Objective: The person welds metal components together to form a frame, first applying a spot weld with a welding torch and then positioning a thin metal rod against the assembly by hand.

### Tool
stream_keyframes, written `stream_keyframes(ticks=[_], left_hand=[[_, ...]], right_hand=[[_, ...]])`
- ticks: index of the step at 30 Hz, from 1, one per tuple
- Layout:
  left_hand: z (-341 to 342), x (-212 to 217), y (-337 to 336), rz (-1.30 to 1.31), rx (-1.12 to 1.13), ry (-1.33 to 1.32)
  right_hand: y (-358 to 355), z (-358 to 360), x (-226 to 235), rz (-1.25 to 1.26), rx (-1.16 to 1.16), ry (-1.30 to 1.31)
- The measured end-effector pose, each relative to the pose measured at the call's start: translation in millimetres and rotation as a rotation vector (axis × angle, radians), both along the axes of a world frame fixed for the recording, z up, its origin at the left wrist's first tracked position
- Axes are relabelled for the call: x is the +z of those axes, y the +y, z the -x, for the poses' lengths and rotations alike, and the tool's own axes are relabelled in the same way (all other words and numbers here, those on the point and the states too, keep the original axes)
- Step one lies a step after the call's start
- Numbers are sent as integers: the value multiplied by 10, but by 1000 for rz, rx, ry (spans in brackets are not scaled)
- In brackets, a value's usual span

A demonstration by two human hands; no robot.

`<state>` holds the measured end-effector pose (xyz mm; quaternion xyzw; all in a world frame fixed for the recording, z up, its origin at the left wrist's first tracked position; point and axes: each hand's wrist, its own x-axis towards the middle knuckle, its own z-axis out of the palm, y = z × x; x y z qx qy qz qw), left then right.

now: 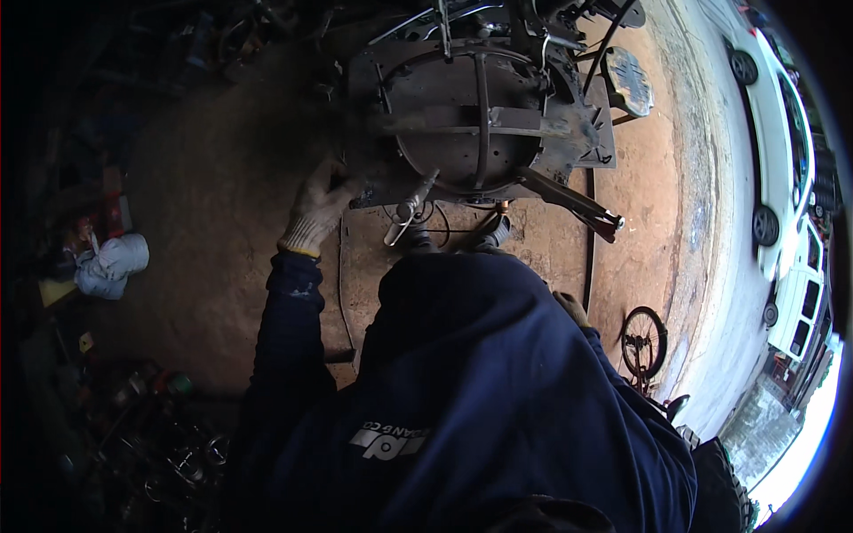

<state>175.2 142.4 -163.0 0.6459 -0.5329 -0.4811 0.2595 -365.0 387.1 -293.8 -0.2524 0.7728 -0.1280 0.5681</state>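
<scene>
My left hand (320, 206), in a pale knitted glove, is at the near left corner of a dark metal worktable (371, 169). Its thumb points toward the table edge, apart from the fingers; nothing shows between them. Low by my right side is my right hand (571, 308), also gloved, mostly hidden by my dark blue clothing, its fingers out of sight. On the table lies a round metal frame (483, 107) with a bar across it. A grey metal hand tool (410, 206), perhaps locking pliers, juts over the near edge. Right of it, a dark metal bar (569, 200) sticks out.
A stool-like piece with a worn top (627, 82) stands beyond the table's right side. A cable (341, 284) runs along the brown floor. Rightward are a bicycle wheel (643, 342) and parked white vehicles (782, 151). A pale bundle (115, 262) is at the left.
</scene>
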Motion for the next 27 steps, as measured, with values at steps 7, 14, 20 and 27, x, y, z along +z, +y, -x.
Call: stream_keyframes(ticks=[7, 14, 20, 27], left_hand=[[60, 8, 10, 74, 41, -163], [120, 222, -68, 632, -254, -642], [375, 401, -203, 452, -228, -313], [581, 143, -161, 488, -351, -267]], right_hand=[[42, -95, 157, 15, -65, 35], [-308, 1, 52, 79, -219, -213], [-203, -152, 72, 50, -261, -106], [182, -191, 125, -47, -223, -4]])
